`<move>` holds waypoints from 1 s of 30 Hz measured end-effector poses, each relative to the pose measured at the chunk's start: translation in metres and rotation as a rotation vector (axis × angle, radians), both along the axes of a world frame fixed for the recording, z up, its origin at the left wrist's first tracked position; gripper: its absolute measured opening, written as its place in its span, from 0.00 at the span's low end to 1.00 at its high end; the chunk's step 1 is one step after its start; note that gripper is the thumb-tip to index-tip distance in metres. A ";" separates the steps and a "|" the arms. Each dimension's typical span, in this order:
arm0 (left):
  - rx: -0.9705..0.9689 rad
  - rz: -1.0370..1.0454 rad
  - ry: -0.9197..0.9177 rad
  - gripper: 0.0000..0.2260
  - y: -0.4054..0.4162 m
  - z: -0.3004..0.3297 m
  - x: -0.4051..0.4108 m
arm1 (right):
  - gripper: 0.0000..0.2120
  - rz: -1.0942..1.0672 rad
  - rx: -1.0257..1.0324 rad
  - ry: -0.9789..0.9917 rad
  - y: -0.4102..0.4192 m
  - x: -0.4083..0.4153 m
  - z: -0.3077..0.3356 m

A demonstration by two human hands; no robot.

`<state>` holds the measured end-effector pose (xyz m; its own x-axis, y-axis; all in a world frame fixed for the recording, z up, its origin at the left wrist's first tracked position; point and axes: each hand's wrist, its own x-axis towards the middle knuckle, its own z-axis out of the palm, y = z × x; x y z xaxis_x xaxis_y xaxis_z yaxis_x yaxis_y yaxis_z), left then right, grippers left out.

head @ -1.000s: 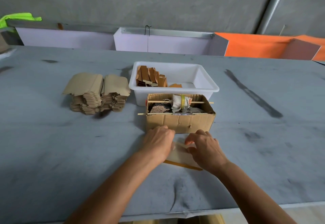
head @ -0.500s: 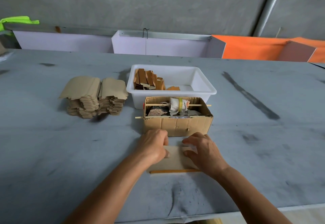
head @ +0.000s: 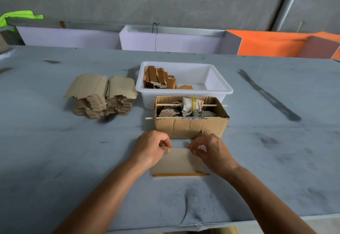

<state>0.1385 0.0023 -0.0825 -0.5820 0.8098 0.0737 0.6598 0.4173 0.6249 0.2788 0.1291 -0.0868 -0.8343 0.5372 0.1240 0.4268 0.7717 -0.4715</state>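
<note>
While both hands work at its far edge, the flat tan cardboard sheet (head: 179, 161) lies on the grey, scuffed table (head: 55, 151), just in front of the open brown corrugated cardboard box (head: 191, 128) and not quite touching it. An orange strip (head: 181, 174) runs along the sheet's near edge. The left hand (head: 151, 146) has its fingers curled and pinches the sheet's far left corner; the right hand (head: 211, 149), also curled, pinches the far right corner.

Inside the corrugated box, a thin wooden stick (head: 211, 105) spans the top from wall to wall and carries a white cloth bundle (head: 191, 104) bound with a band of yellow tape. Beneath it sit rough grey and brownish scraps, too jumbled to name. A second thin stick (head: 150, 118) lies along the front wall and pokes out past the left side.

Directly behind the box, touching it, stands the white rectangular plastic tub (head: 184, 92), smooth and glossy. Orange-brown folded card pieces (head: 159, 77) lean together in its left end, with one more lying flat near the middle.

Left of the tub, two side-by-side stacks of tan die-cut cardboard blanks (head: 103, 96) rest on the table, their notched edges stepped and uneven
</note>
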 end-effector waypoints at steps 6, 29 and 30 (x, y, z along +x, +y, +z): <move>-0.029 -0.044 0.069 0.04 0.001 0.001 -0.002 | 0.08 0.041 0.167 -0.019 0.000 -0.001 0.000; -0.249 -0.369 0.817 0.07 -0.022 0.018 0.037 | 0.08 0.249 0.730 -0.189 -0.023 0.011 0.009; -0.245 -0.335 0.808 0.03 -0.020 0.017 0.039 | 0.08 0.235 0.725 -0.184 -0.024 0.010 0.010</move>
<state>0.1780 -0.0181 -0.0655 -0.1594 0.9740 0.1607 0.9692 0.1854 -0.1621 0.2886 0.1046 -0.0766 -0.9573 0.1817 0.2249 0.2365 0.9396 0.2475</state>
